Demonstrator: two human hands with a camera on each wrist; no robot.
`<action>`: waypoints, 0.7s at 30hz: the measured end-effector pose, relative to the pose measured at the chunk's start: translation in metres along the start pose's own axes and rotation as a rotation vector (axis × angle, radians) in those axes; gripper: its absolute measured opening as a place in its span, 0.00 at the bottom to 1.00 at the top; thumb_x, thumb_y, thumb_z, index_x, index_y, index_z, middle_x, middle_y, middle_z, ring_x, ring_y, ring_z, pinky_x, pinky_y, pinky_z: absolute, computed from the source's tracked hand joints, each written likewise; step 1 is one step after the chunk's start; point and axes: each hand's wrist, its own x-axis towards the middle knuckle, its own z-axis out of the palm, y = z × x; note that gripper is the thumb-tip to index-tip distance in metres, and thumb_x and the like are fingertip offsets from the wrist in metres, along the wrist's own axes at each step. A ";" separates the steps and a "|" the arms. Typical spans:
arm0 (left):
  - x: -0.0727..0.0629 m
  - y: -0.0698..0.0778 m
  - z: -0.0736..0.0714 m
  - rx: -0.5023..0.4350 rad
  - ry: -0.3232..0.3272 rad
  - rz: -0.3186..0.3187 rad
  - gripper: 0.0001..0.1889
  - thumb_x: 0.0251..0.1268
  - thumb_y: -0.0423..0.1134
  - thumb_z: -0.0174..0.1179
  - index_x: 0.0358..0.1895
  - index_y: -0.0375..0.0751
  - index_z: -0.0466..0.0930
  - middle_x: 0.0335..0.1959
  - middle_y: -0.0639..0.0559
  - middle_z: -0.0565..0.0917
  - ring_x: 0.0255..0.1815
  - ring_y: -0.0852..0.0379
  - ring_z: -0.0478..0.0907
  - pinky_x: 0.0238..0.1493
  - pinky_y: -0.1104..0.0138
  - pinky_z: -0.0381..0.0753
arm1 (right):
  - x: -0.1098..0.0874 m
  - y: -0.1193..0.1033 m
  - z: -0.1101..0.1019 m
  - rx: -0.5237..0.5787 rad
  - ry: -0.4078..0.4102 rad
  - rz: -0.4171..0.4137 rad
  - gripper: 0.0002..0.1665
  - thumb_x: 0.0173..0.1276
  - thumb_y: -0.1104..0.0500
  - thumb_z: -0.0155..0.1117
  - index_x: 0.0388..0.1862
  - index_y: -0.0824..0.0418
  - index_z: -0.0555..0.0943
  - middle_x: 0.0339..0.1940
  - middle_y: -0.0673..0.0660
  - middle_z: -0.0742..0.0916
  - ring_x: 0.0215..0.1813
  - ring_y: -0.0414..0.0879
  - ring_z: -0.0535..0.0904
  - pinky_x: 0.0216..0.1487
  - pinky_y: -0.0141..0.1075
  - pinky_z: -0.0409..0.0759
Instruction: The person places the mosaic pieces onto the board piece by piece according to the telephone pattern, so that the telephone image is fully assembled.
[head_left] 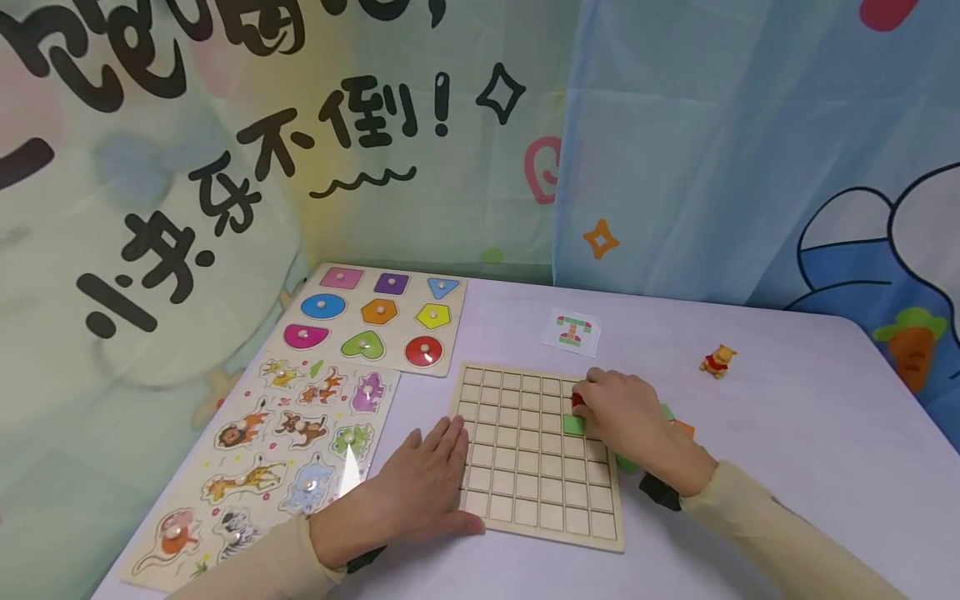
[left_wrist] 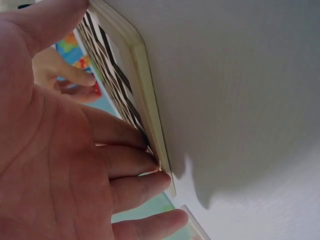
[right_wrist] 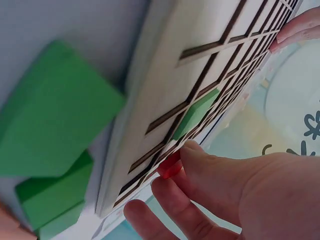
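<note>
A wooden grid board (head_left: 537, 454) lies on the table. My left hand (head_left: 427, 479) rests flat along its left edge, fingers straight; in the left wrist view the fingertips (left_wrist: 145, 187) touch the board's rim. My right hand (head_left: 622, 417) is over the board's upper right corner. Between thumb and fingers it pinches a small red block (right_wrist: 170, 165), low over the grid. One green block (head_left: 573, 424) sits in a cell just below the red one. Several green blocks (right_wrist: 55, 115) lie beside the board's right edge, partly hidden under my right hand in the head view.
Left of the board are a shape puzzle (head_left: 397, 354) and an animal puzzle (head_left: 300, 446). Behind it lies a small card (head_left: 562, 343) with a red and green block pattern. An orange block (head_left: 683, 428) is by the right wrist, and a bear figurine (head_left: 717, 361) stands farther right.
</note>
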 end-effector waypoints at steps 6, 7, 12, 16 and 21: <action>0.000 0.000 0.000 0.010 0.009 0.005 0.58 0.59 0.76 0.58 0.79 0.32 0.58 0.83 0.38 0.59 0.84 0.42 0.58 0.76 0.44 0.67 | 0.004 -0.001 0.001 0.072 -0.010 -0.006 0.09 0.61 0.56 0.78 0.37 0.57 0.88 0.29 0.51 0.83 0.28 0.44 0.77 0.27 0.35 0.74; 0.000 0.000 0.000 0.013 0.011 0.006 0.58 0.59 0.76 0.58 0.79 0.32 0.59 0.83 0.38 0.59 0.83 0.42 0.58 0.75 0.44 0.68 | 0.004 -0.001 0.001 0.086 -0.015 -0.008 0.08 0.61 0.56 0.78 0.37 0.57 0.88 0.28 0.51 0.83 0.28 0.43 0.77 0.26 0.34 0.73; -0.001 0.001 0.001 0.019 0.016 0.009 0.58 0.59 0.76 0.58 0.79 0.32 0.59 0.83 0.38 0.59 0.83 0.43 0.59 0.75 0.44 0.68 | 0.005 -0.001 0.002 0.128 -0.045 -0.002 0.04 0.64 0.57 0.76 0.35 0.54 0.88 0.27 0.49 0.80 0.27 0.39 0.72 0.26 0.32 0.69; 0.000 0.000 0.001 0.020 0.014 0.009 0.58 0.59 0.76 0.58 0.79 0.32 0.59 0.83 0.38 0.59 0.83 0.43 0.58 0.75 0.44 0.68 | 0.005 0.000 0.004 0.123 -0.046 -0.007 0.04 0.64 0.57 0.76 0.33 0.52 0.87 0.26 0.48 0.79 0.26 0.39 0.70 0.25 0.31 0.68; -0.001 0.000 0.002 0.017 0.018 0.012 0.58 0.59 0.76 0.58 0.79 0.32 0.59 0.83 0.38 0.59 0.83 0.42 0.58 0.75 0.44 0.68 | 0.005 0.002 0.006 0.117 -0.045 -0.022 0.03 0.65 0.57 0.75 0.35 0.51 0.88 0.26 0.48 0.79 0.26 0.39 0.69 0.25 0.31 0.67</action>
